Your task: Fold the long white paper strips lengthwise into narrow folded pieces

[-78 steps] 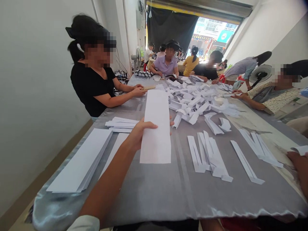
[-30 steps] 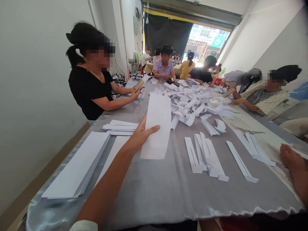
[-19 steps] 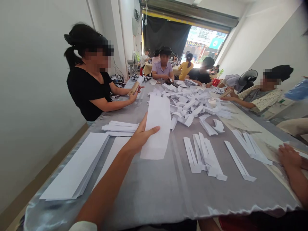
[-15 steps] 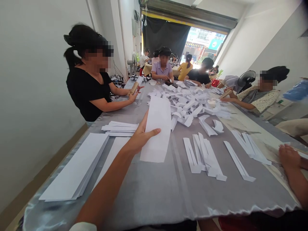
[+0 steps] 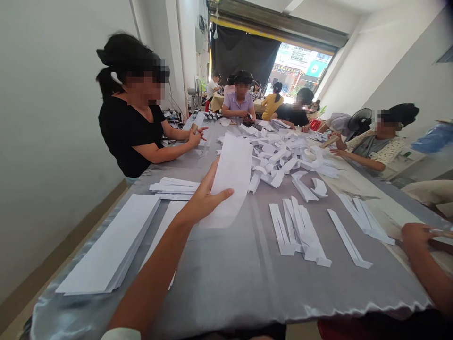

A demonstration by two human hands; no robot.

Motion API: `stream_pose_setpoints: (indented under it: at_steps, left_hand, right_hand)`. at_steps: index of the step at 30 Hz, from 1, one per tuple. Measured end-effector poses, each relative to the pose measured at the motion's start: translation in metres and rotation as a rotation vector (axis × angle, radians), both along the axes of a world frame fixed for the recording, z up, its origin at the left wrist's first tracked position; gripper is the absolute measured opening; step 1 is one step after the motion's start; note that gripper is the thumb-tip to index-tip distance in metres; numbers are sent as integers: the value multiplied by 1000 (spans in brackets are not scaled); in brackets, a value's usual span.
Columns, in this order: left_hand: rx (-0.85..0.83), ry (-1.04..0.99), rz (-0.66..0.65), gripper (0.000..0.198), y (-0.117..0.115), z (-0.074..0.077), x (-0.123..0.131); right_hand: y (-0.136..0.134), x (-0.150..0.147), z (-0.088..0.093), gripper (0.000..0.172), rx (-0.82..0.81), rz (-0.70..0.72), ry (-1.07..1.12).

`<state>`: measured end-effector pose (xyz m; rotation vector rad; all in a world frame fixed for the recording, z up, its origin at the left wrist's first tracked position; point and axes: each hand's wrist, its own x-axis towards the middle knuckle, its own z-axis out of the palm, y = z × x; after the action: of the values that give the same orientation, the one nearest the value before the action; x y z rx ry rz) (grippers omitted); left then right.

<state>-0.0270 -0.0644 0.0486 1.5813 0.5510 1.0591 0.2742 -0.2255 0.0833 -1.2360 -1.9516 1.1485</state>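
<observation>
In my left hand [image 5: 208,196] is a long white paper piece [image 5: 231,172], gripped with the thumb across its front and the fingers behind it. It is held up above the table, slightly tilted, and its lower edge looks thin and slanted. Just left of my forearm lies a neat stack of long white paper sheets [image 5: 109,241]. Another white sheet [image 5: 161,231] is partly covered by my forearm. Beyond them is a small pile of white paper strips [image 5: 175,186]. My right hand does not show; only a sliver of skin appears at the bottom edge.
Narrow folded paper strips [image 5: 300,231] and a single strip [image 5: 348,238] lie on the grey cloth [image 5: 226,274]. A heap of folded white papers [image 5: 276,151] covers the table's middle. Co-workers sit around; one person's hand [image 5: 417,233] rests at the right edge.
The paper piece in my left hand has tilted, its lower end rising slightly. The co-worker's hand at the right has shifted a little left in view.
</observation>
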Motion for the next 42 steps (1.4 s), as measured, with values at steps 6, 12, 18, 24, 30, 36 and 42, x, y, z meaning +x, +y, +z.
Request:
stream_pose_setpoints:
  at_steps: [6, 12, 18, 24, 30, 36, 42]
  left_hand:
    - [154, 75, 20, 81, 5, 7, -19]
    - [6, 234, -205, 70, 6, 16, -42]
    - [15, 404, -227, 60, 17, 10, -47]
    - [-12, 493, 56, 50, 41, -10, -57]
    - [-214, 203, 238, 57, 45, -11, -37]
    - [-249, -159, 448, 59, 52, -16, -22]
    - [-218, -212, 460, 41, 55, -15, -28]
  right_hand:
    - [10, -116, -37, 30, 288, -301, 54]
    - [86, -105, -17, 97, 791, -643, -26]
    - [117, -93, -38, 32, 564, -636, 319]
    - [127, -62, -47, 34, 526, -791, 492]
    - [132, -39, -48, 36, 557, -925, 614]
    - [129, -30, -47, 32, 434, -794, 566]
    - [132, -34, -48, 33, 332, -646, 577]
